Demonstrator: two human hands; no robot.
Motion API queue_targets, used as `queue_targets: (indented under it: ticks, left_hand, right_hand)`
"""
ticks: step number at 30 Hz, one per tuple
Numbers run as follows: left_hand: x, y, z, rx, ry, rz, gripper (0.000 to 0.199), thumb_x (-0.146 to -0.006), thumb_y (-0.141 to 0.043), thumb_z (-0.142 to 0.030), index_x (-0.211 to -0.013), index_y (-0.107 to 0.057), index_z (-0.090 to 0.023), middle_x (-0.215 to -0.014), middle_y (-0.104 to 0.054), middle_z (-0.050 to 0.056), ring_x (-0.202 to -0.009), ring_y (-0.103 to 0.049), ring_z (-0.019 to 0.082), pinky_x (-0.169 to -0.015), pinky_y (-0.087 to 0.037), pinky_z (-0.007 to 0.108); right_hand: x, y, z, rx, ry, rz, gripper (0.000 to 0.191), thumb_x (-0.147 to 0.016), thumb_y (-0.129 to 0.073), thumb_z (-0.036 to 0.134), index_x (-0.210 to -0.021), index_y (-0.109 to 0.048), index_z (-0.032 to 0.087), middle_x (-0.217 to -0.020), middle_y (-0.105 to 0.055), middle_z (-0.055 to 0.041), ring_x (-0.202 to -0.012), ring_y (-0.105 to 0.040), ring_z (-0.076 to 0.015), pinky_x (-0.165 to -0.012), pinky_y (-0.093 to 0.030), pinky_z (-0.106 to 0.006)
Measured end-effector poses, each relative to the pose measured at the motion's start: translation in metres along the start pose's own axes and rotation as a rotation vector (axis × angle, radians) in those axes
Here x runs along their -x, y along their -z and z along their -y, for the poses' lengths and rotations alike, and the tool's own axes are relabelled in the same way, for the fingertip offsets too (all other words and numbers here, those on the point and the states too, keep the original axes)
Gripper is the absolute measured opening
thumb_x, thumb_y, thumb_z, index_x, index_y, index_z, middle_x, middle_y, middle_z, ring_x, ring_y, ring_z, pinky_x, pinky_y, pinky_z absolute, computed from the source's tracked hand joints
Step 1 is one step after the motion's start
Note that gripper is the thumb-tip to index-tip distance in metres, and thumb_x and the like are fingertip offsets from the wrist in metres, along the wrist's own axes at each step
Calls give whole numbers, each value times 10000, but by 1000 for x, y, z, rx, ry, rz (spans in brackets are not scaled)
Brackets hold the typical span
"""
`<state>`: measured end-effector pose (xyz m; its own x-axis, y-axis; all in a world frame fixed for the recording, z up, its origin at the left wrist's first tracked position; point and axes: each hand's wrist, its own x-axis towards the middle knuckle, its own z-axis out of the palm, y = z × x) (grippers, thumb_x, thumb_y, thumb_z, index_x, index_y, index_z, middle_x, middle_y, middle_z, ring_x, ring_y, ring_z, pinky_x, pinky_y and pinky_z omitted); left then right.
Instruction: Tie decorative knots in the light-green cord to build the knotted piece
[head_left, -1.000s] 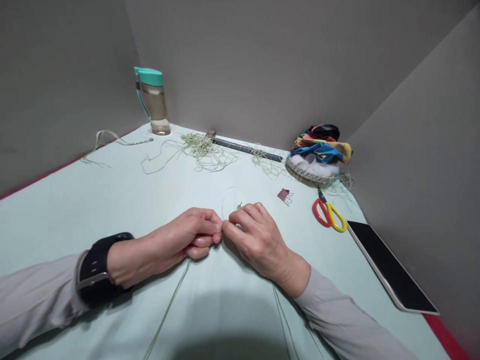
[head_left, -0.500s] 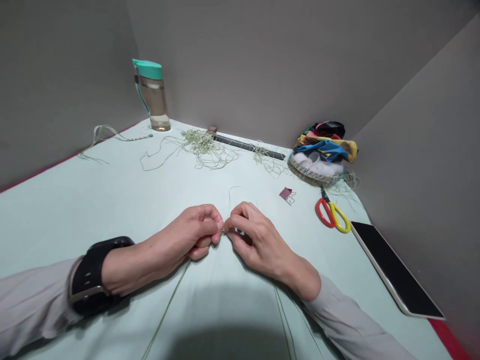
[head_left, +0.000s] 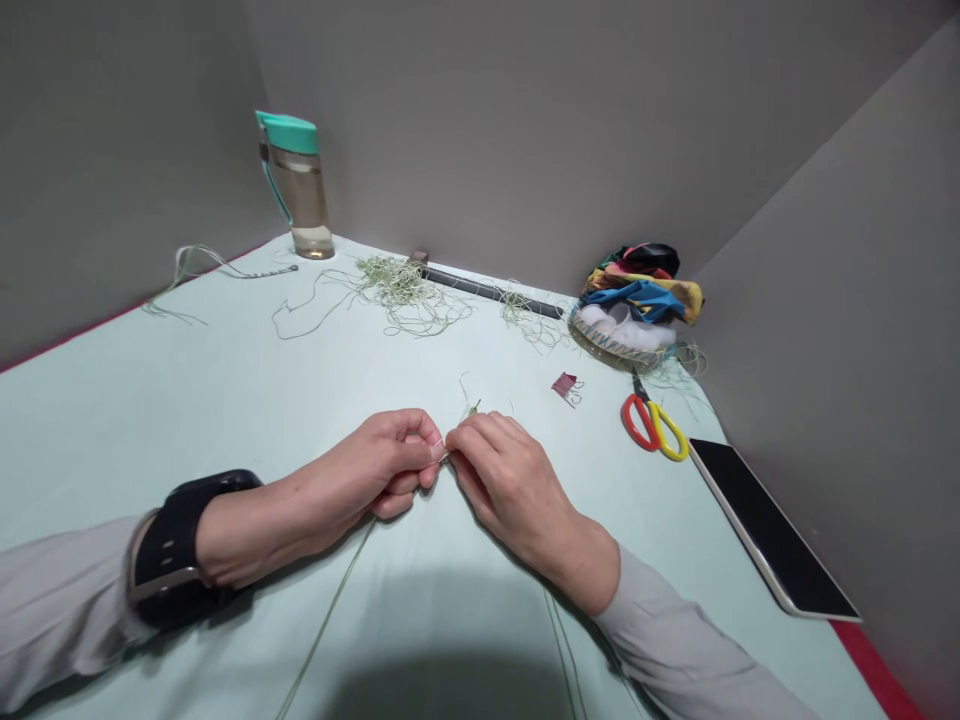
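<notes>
Thin pale green cord (head_left: 330, 618) runs from under my left hand (head_left: 401, 462) toward the near edge of the table. That hand is closed, thumb and forefinger pinching the cord, with a light strand across the fingertips. Right against it, my right hand (head_left: 501, 470) is closed in a pinch on the same cord work. A small green knotted end (head_left: 474, 408) pokes out above the right fingers. More strands come out below the right wrist. The fingers hide most of the knotted part.
A water bottle (head_left: 300, 190) stands at the back left beside a braided cord (head_left: 255, 272). Tangled cord (head_left: 397, 285) and a dark rod (head_left: 491, 292) lie behind. To the right are a binder clip (head_left: 564, 386), a basket (head_left: 600, 345) with cloth, scissors (head_left: 641, 425) and a tablet (head_left: 772, 530).
My right hand has closed up and turned over the cord, and the small green end now shows above its fingers. The left hand keeps its pinch. The whole view has shifted slightly.
</notes>
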<state>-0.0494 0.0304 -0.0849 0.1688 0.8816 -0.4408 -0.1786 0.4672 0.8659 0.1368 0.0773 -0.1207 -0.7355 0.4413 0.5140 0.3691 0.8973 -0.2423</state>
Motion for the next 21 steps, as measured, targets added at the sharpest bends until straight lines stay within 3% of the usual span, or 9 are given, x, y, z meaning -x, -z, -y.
queue_targets:
  ticks: [11, 21]
  left_hand:
    - [0, 1, 3, -13, -28, 37, 157, -880, -620, -121, -731, -578, -146, -592, -542, -34, -412, -217, 15, -384, -171, 164]
    - [2, 0, 1, -38, -42, 20, 94, -831, -623, -111, -772, -571, -163, -586, -543, -36, -411, -230, 26, -382, -168, 168]
  right_hand:
    - [6, 7, 7, 47, 13, -42, 252, -1028, -449, 45, -941, -650, 171, -835, -649, -72, -785, -491, -228, -711, -445, -343]
    - [3, 7, 2, -39, 30, -24, 199, -1009, -493, 50, -962, -612, 203, -974, -717, -90, -872, -538, -230, -787, -486, -346]
